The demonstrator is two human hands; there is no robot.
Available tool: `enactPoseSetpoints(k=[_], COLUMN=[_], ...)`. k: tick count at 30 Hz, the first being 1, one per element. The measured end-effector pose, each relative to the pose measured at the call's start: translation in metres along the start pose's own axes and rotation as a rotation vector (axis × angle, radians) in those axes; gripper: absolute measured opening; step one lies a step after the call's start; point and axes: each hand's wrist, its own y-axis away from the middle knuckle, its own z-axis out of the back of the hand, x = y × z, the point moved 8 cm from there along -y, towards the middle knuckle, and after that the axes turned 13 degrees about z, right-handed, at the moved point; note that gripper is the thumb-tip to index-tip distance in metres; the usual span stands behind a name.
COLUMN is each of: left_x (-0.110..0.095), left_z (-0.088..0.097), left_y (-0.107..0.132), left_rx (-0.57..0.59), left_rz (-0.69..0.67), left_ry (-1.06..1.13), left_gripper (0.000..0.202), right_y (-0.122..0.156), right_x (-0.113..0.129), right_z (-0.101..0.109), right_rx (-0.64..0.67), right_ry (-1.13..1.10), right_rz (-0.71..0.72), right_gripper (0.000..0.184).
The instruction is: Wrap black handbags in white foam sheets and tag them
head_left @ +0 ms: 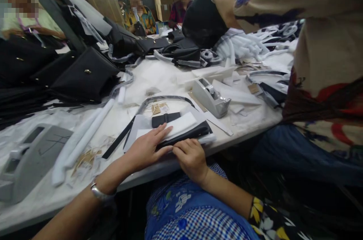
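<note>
At the table's front edge a black leather bag (195, 131) lies flat, with a white foam sheet (181, 124) on top and a wrapped handle (167, 97) arching behind it. My left hand (149, 143) rests on the bag and the sheet's left end, fingers stretched out and thumb pointing right. Close beside that thumb, my right hand (193, 158) has its fingers curled against the bag's near edge; the fingertips are partly hidden. A black flap or strap piece (165, 119) lies just beyond the sheet, near brown paper tags (159, 108).
A grey tape dispenser (211, 98) stands behind the bag, another (31, 164) at the left beside white foam tubes (82, 137). Black bags (85, 75) are piled at left. A co-worker (326, 62) stands close on the right, lifting a black bag (204, 20). Other people sit farther back.
</note>
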Motion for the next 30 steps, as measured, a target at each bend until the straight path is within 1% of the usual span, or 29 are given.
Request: enactPoseSetpoints(k=[4,6,8,10,12,14,16,18,19,21,25,28,30], left_x=[0.002,0.000,-0.002,-0.005,-0.008,-0.010,-0.010,-0.010,-0.012,-0.016,-0.033,-0.044,-0.046], left_z=[-0.004,-0.010,-0.017,-0.023,-0.028,-0.031,-0.033,-0.035,-0.035,-0.035,-0.033,-0.035,-0.036], left_y=[0.003,0.005,0.006,0.008,0.009,0.011,0.012,0.013,0.013,0.013,0.008,0.003,0.003], left_rx=[-0.039,-0.077,-0.132,-0.200,-0.258,-0.288,-0.302,-0.315,-0.322,-0.344,-0.358,-0.349,-0.392], left_rz=[-0.012,-0.026,-0.033,-0.032,-0.027,-0.027,-0.023,-0.019,-0.018,-0.007,0.048,0.046,0.040], left_ry=[-0.006,-0.019,-0.054,-0.100,-0.133,-0.145,-0.153,-0.165,-0.175,-0.203,-0.287,-0.309,-0.307], left_gripper=[0.065,0.072,0.074,0.067,0.062,0.060,0.060,0.059,0.058,0.054,0.050,0.046,0.046], right_y=[0.002,0.005,0.008,0.008,0.007,0.003,0.000,0.002,0.004,0.011,0.023,0.026,0.027], right_x=[-0.002,-0.003,-0.005,-0.007,-0.009,-0.017,-0.032,-0.048,-0.054,-0.062,-0.065,-0.064,-0.064], right_z=[-0.008,-0.007,-0.003,0.007,0.023,0.039,0.044,0.039,0.035,0.027,0.021,0.020,0.021], right_rx=[-0.069,-0.110,-0.127,-0.114,-0.090,-0.035,0.067,0.156,0.171,0.127,-0.044,-0.092,-0.101], right_ry=[-0.025,-0.062,-0.112,-0.177,-0.222,-0.197,-0.104,-0.035,-0.022,-0.030,-0.048,-0.057,-0.055], right_rz=[0.039,0.094,0.151,0.224,0.307,0.352,0.328,0.289,0.269,0.242,0.175,0.148,0.143], right_gripper=[0.019,0.018,0.019,0.019,0.020,0.025,0.034,0.040,0.040,0.036,0.032,0.033,0.033])
